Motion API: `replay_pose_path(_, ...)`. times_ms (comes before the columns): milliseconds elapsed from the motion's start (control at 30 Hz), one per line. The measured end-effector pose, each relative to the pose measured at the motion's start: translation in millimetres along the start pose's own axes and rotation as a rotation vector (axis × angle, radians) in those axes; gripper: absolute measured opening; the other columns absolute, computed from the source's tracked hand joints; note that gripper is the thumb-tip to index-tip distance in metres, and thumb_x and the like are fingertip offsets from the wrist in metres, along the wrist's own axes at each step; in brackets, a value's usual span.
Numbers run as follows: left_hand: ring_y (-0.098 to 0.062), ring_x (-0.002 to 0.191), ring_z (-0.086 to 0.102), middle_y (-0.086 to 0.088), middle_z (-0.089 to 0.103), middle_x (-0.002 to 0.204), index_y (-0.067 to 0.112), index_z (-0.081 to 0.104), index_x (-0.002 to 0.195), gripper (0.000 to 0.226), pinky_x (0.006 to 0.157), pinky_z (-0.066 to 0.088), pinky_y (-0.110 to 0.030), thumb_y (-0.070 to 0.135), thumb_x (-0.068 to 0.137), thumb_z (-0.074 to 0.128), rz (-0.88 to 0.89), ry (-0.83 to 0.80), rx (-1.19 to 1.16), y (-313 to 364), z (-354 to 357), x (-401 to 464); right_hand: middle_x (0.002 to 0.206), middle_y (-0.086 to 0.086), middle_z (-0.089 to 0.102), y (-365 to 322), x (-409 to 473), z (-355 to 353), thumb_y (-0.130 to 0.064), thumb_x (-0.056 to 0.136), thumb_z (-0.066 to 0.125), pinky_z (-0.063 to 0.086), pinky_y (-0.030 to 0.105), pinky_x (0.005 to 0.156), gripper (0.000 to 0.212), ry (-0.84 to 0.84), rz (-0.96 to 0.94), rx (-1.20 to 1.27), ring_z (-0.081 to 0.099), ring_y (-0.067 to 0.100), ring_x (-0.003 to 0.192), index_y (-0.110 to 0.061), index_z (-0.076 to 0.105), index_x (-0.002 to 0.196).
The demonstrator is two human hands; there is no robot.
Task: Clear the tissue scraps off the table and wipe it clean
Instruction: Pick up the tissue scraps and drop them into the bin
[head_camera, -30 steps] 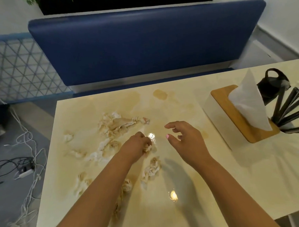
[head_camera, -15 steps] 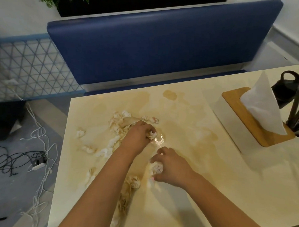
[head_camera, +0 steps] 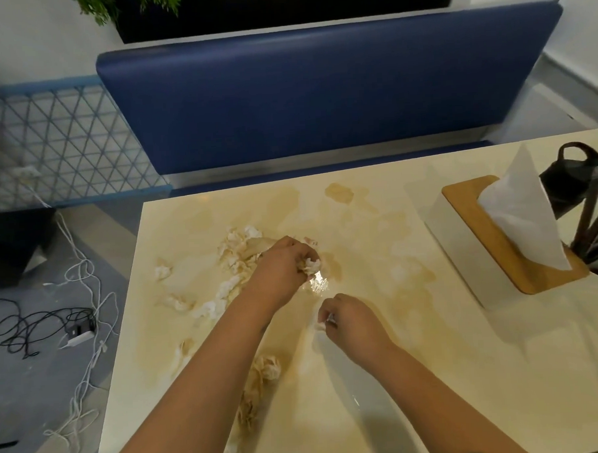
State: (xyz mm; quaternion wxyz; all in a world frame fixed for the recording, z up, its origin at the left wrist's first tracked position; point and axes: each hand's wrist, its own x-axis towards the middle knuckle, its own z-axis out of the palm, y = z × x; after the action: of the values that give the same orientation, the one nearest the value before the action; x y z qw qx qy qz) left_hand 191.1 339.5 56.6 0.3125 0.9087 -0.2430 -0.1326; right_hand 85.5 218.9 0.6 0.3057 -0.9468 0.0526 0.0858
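Note:
Crumpled, stained tissue scraps [head_camera: 235,253] lie scattered over the left half of the cream table [head_camera: 383,376], which shows brownish wet stains. My left hand [head_camera: 282,264] grips a white wad of tissue [head_camera: 311,265] at the scrap pile's right edge. My right hand [head_camera: 346,318], nearer to me, pinches a small scrap [head_camera: 320,324] in its curled fingers. More scraps [head_camera: 267,366] lie beside my left forearm, and a lone one [head_camera: 163,271] sits near the table's left edge.
A white tissue box with a wooden lid [head_camera: 503,238] and a sheet sticking up stands at the right. A dark holder with utensils [head_camera: 584,196] is behind it. A blue bench back [head_camera: 319,88] faces the table. Cables [head_camera: 55,322] lie on the floor left.
My right hand came down from hovering and picked up a small scrap near me. My left hand moved a little farther up the table with its wad. The view shifted left.

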Motion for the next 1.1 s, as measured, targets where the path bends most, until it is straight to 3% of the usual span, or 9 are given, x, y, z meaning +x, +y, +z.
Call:
replay_pose_path(100, -0.012, 0.091, 0.051, 0.000, 0.054, 0.106, 0.015, 0.068, 0.101, 0.029, 0.074, 0.036, -0.015, 0.004, 0.075, 0.074, 0.027, -0.008, -0.005, 11.2, 2.2, 5.1, 0.082, -0.007, 0.051, 4.6, 0.6, -22.9, -0.007, 0.083, 0.059, 0.032, 0.010, 0.059, 0.013, 0.123, 0.051, 0.093, 0.047, 0.011, 0.075, -0.016, 0.067, 0.087)
replay_pose_path(200, -0.010, 0.089, 0.050, 0.003, 0.052, 0.104, 0.016, 0.068, 0.102, 0.030, 0.065, 0.031, -0.007, 0.004, 0.076, 0.074, 0.056, -0.027, 0.006, 24.6, 5.4, 10.8, 0.081, -0.007, 0.054, 10.7, -1.8, -45.1, -0.006, 0.081, 0.064, 0.035, 0.013, 0.062, 0.012, 0.247, 0.093, 0.152, 0.051, 0.012, 0.075, -0.017, 0.068, 0.084)
replay_pose_path(467, -0.008, 0.089, 0.049, 0.002, 0.054, 0.106, 0.018, 0.069, 0.100, 0.027, 0.075, 0.033, -0.009, 0.005, 0.076, 0.073, 0.175, -0.023, -0.014, 79.3, 18.2, 28.2, 0.078, -0.006, 0.059, 34.7, -21.6, -98.8, -0.003, 0.077, 0.068, 0.036, 0.006, 0.063, 0.017, 0.521, 0.115, 0.271, 0.053, 0.005, 0.069, -0.019, 0.068, 0.080)
replay_pose_path(633, -0.007, 0.090, 0.049, 0.008, 0.051, 0.103, 0.022, 0.069, 0.101, 0.028, 0.074, 0.033, -0.005, 0.009, 0.076, 0.075, 0.287, -0.010, -0.036, 135.1, 33.2, 36.8, 0.084, -0.004, 0.063, 59.2, -48.9, -143.2, 0.000, 0.078, 0.066, 0.037, 0.003, 0.067, 0.016, 0.709, 0.113, 0.285, 0.055, 0.003, 0.074, -0.016, 0.068, 0.083)
replay_pose_path(767, -0.003, 0.088, 0.049, 0.012, 0.050, 0.099, 0.024, 0.070, 0.095, 0.026, 0.072, 0.035, 0.002, 0.008, 0.075, 0.076, 0.361, -0.005, -0.116, 178.4, 48.2, 40.2, 0.082, -0.013, 0.058, 78.5, -75.7, -175.1, 0.001, 0.078, 0.066, 0.036, 0.002, 0.069, 0.017, 0.850, 0.154, 0.310, 0.052, 0.001, 0.078, -0.014, 0.068, 0.083)
replay_pose_path(933, -0.007, 0.094, 0.053, 0.013, 0.051, 0.102, 0.031, 0.068, 0.094, 0.026, 0.075, 0.039, -0.005, 0.012, 0.077, 0.075, 0.448, -0.036, -0.164, 242.4, 65.3, 41.7, 0.083, -0.009, 0.060, 105.0, -113.4, -213.2, -0.005, 0.078, 0.069, 0.038, 0.004, 0.067, 0.015, 1.008, 0.202, 0.243, 0.053, 0.003, 0.078, -0.018, 0.068, 0.083)
replay_pose_path(1100, -0.002, 0.089, 0.050, 0.014, 0.050, 0.108, 0.036, 0.063, 0.094, 0.027, 0.064, 0.036, 0.005, 0.015, 0.080, 0.073, 0.527, -0.063, -0.172, 315.5, 85.5, 38.8, 0.082, -0.009, 0.060, 131.8, -158.6, -254.5, -0.005, 0.078, 0.067, 0.037, 0.007, 0.062, 0.015, 1.135, 0.268, 0.231, 0.054, -0.001, 0.077, -0.019, 0.069, 0.083)
